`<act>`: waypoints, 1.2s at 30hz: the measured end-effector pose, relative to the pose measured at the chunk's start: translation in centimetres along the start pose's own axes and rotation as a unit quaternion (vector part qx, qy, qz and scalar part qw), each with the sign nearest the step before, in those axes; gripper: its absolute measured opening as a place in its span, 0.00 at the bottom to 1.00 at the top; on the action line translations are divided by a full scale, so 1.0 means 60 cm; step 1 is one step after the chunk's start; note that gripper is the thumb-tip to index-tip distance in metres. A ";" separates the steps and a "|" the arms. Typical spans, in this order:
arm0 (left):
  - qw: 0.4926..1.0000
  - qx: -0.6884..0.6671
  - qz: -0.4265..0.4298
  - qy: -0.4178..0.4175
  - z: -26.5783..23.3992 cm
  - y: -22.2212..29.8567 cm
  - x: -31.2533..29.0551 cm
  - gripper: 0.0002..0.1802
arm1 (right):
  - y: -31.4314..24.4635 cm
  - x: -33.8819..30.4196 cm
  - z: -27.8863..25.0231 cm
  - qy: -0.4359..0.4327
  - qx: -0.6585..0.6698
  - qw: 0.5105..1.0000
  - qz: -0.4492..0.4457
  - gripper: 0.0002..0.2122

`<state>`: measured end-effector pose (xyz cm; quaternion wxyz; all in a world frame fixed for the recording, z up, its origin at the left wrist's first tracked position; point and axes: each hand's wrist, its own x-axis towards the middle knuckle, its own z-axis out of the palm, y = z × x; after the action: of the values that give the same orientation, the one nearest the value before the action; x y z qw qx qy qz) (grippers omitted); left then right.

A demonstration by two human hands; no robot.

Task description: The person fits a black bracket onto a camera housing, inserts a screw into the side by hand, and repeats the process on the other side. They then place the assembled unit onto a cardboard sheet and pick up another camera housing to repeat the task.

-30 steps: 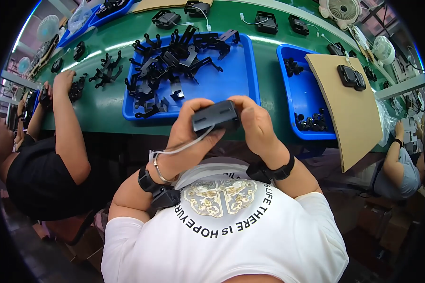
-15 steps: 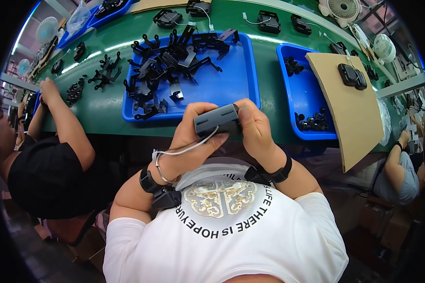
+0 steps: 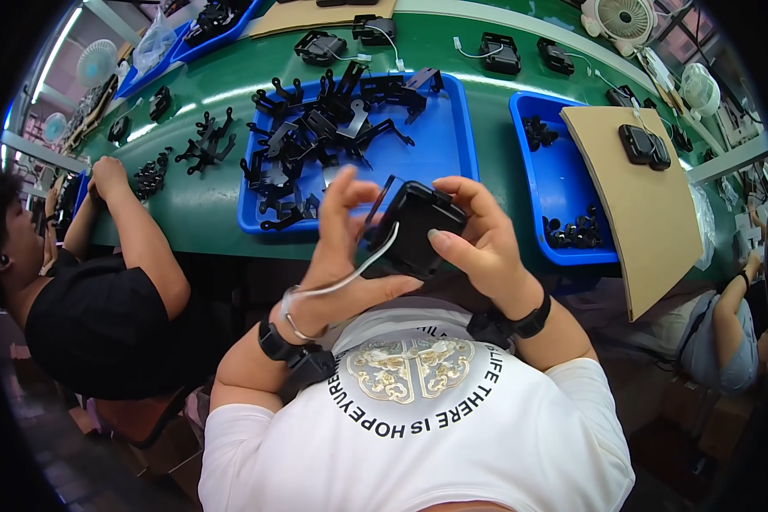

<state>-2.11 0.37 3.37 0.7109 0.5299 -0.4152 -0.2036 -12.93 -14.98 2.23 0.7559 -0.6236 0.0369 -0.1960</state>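
A black box-shaped device with a white cable is held up in front of my chest, tilted, its broad dark face toward me. My right hand grips its right side, thumb on the face and fingers over the upper edge. At the left edge of the device, my left hand has its fingers spread and slightly blurred. The left thumb reaches beneath the lower edge; whether it touches cannot be made out. The cable runs from the device toward my left wrist.
Black metal brackets fill much of a blue tray ahead. A second blue tray holds small black parts, with cardboard leaning over its right side. Similar devices stand on the green table. A person sits at left.
The device has been turned from its narrow grey side to its broad black face. My left fingers have come off it and spread; my right thumb has moved onto the face.
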 end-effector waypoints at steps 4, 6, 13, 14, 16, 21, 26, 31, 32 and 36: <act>0.861 0.435 0.205 -0.166 -0.043 0.050 0.030 0.51 | -0.025 -0.007 -0.009 -0.049 0.018 0.996 0.068 0.27; 0.880 0.397 0.184 -0.186 -0.041 0.046 0.025 0.49 | -0.030 -0.012 -0.009 -0.070 0.016 0.993 0.093 0.27; 0.932 0.240 0.219 -0.160 -0.025 0.007 0.004 0.41 | -0.021 -0.011 -0.007 -0.122 -0.008 0.991 0.051 0.27; 0.925 0.258 0.228 -0.164 -0.028 0.010 0.005 0.41 | -0.020 -0.011 -0.007 -0.123 -0.008 0.991 0.052 0.27; 0.907 0.293 0.249 -0.170 -0.033 0.017 0.007 0.40 | -0.021 -0.011 -0.005 -0.117 -0.026 0.993 0.017 0.25; 0.897 0.307 0.271 -0.164 -0.036 0.020 0.003 0.38 | -0.030 0.011 -0.013 -0.166 -0.244 0.931 -0.214 0.22; 0.898 0.327 0.250 -0.154 -0.029 0.009 0.004 0.28 | -0.016 -0.013 -0.004 -0.090 -0.362 0.906 -0.198 0.22; 0.885 0.356 0.264 -0.144 -0.038 0.001 0.010 0.24 | -0.039 -0.005 -0.013 -0.114 -0.298 0.930 -0.184 0.27; 0.877 0.370 0.270 -0.143 -0.041 0.001 0.011 0.24 | -0.042 0.000 -0.017 -0.103 -0.321 0.923 -0.187 0.28; 0.883 0.361 0.262 -0.144 -0.035 0.005 0.007 0.23 | -0.039 -0.008 -0.008 -0.130 -0.443 0.858 -0.226 0.31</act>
<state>-0.24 1.40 3.59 0.4300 0.5865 -0.6817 0.0799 -14.12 -15.63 4.29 0.3323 -0.9036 -0.1205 -0.2420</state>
